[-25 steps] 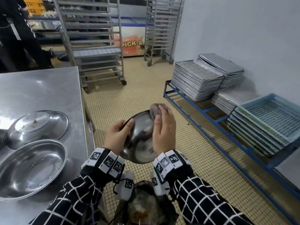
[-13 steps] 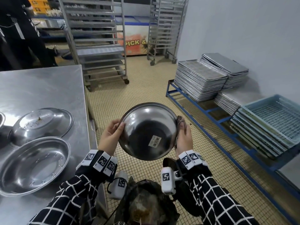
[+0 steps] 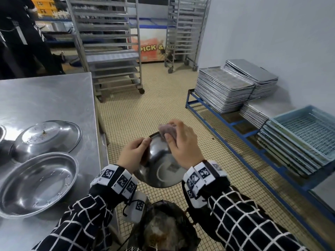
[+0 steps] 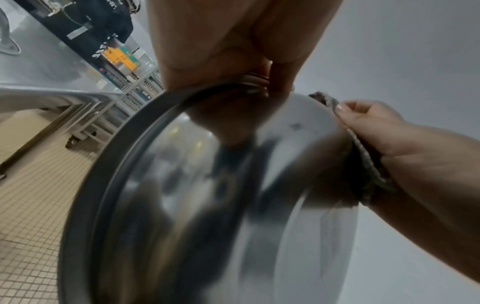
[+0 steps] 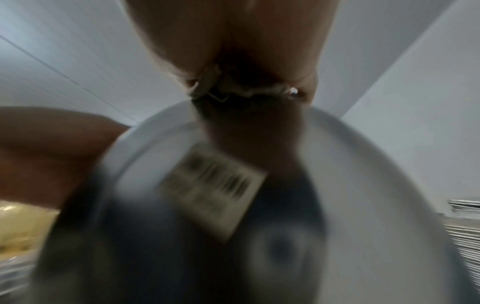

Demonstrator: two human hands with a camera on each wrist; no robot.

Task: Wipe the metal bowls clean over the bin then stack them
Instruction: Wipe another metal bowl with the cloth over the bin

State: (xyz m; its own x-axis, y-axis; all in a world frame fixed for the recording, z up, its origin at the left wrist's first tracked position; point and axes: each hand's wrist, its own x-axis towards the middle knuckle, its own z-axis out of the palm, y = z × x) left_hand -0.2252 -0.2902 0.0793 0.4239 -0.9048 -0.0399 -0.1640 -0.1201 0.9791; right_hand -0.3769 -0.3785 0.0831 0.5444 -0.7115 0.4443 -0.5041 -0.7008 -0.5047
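Fingers of my left hand (image 3: 133,156) clamp the bowl (image 3: 159,171) rim; my right hand (image 3: 183,147) presses a cloth (image 3: 167,131) on its outside, fingers curled over it.

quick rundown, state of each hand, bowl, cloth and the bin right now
left hand: grips held bowl's rim
right hand: presses cloth
cloth: against held bowl's outside
held bowl: tilted, above bin
bin: open
near bowl: upright on table
far bowl: upside down, speckled

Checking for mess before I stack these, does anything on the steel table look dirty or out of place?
Yes: the upside-down metal bowl at the steel table's left side has dark crumbs speckled across its raised base. The upright shallow metal bowl in front of it looks free of debris.
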